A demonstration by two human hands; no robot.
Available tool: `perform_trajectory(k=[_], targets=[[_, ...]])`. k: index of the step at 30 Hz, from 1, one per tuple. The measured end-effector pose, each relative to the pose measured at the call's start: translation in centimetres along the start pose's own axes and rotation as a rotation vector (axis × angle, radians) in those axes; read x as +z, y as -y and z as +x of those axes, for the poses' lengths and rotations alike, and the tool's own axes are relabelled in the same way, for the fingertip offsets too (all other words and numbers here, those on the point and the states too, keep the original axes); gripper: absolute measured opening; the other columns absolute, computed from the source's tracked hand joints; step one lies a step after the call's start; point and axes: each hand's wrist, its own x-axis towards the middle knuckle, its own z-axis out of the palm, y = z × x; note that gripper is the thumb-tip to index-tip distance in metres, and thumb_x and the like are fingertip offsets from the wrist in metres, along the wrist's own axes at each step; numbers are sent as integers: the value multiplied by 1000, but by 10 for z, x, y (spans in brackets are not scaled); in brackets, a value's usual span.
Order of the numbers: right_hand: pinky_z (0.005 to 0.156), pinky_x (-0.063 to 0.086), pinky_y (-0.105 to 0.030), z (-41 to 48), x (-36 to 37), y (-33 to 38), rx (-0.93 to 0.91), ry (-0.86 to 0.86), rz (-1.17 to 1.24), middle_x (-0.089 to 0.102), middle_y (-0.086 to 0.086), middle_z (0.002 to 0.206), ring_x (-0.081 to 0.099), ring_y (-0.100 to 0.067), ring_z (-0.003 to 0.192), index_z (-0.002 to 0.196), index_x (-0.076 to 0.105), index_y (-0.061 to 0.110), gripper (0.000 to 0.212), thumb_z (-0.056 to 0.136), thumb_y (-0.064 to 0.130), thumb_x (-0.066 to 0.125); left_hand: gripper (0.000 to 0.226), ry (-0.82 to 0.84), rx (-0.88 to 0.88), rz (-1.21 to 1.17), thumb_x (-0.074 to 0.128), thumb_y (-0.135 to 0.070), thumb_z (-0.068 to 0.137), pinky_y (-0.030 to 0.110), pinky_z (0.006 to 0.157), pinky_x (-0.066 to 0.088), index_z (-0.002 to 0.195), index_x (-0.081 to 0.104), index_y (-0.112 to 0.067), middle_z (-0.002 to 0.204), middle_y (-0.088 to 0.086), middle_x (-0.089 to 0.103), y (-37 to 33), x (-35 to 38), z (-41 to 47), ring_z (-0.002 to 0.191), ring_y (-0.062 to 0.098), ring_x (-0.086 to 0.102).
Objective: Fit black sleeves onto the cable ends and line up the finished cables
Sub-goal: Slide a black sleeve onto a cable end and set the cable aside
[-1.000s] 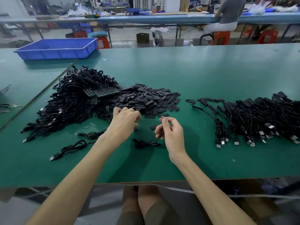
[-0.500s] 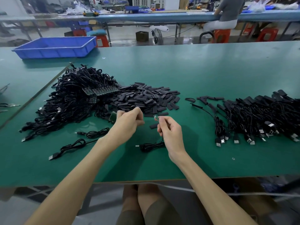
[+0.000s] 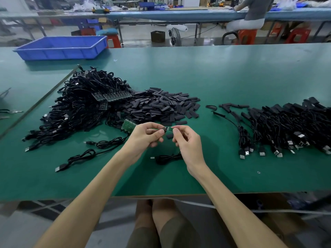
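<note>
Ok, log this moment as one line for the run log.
step: sleeve fitting | left hand: pinches black sleeve | right hand: pinches cable end | finished cables: row at right

**Bkgd round the bench**

Blue plastic tray (image 3: pixel 60 53) sits far L on green worktable (image 3: pixel 215 72). On the floor beyond: small fan (image 3: pixel 174 37) beside dark box (image 3: pixel 157 36). Another worker (image 3: pixel 254 13) sits on a red stool (image 3: pixel 246 35) at the far blue bench (image 3: pixel 179 15).

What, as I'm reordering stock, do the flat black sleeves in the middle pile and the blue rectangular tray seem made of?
Flat black sleeves: probably thin matte plastic or rubber tubing, pressed flat, no shine. Blue rectangular tray: likely moulded plastic, smooth, ribbed walls.
</note>
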Motion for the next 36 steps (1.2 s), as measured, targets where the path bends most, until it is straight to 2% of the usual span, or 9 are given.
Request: perform_trajectory(k=[4,8,15,17,20,23,28,30,36], targets=[[65,49,-19,-1,-1,3,17,32,25,70,10,72,61,-2,67,100,71,20,11,100,29,66,16,16,-5,-13,71,-15,93,17,49,44,102,68,-1,73,7,70,3,-2,0,53,10,55],[61,49,-14,-2,-1,4,24,37,48,75,7,80,67,-1,69,103,71,16,9,95,22,73,18,73,26,59,71,-15,94,17,47,43,102,69,2,78,5,73,8,0,-1,54,10,58],[59,46,-14,-2,-2,4,39,21,32,73,4,73,66,-4,65,99,72,15,7,93,18,74,11,163,234,541,64,-16,100,32,50,48,95,74,-14,71,10,72,4,-1,1,55,38,61],[59,47,-14,-3,-2,6,36,30,43,74,2,76,67,-5,66,98,73,14,7,93,17,75,12,171,243,657,64,-18,99,34,55,54,93,75,-20,75,4,75,2,-4,2,63,34,67],[59,48,-15,-5,-1,7,34,39,53,77,-1,81,70,-7,71,99,73,14,6,94,17,73,12,151,265,798,64,-20,99,33,75,55,96,76,-24,80,-2,75,0,-6,1,73,15,69],[58,48,-21,-4,-1,7,49,31,54,78,-2,84,70,-9,73,103,72,14,9,99,13,63,12,84,302,796,65,-18,98,32,74,51,92,75,-19,75,-4,71,-2,-8,1,72,14,64],[58,49,-24,-2,-1,5,50,8,70,77,-3,83,69,-10,72,104,75,17,18,102,13,58,13,-9,353,746,64,-15,98,18,54,40,95,76,-12,72,-2,70,3,-10,-3,50,5,45],[58,49,-22,-3,-1,5,42,14,68,77,-3,82,68,-8,71,104,77,20,20,101,13,59,13,-41,358,715,64,-13,98,15,54,39,96,77,-12,71,-4,71,6,-11,-4,47,4,46],[59,49,-22,-3,-2,8,28,55,87,78,-3,84,68,-10,71,112,75,20,20,99,12,63,14,-59,357,716,63,-12,98,22,55,47,97,77,-13,71,-6,71,7,-11,-5,52,16,54]])
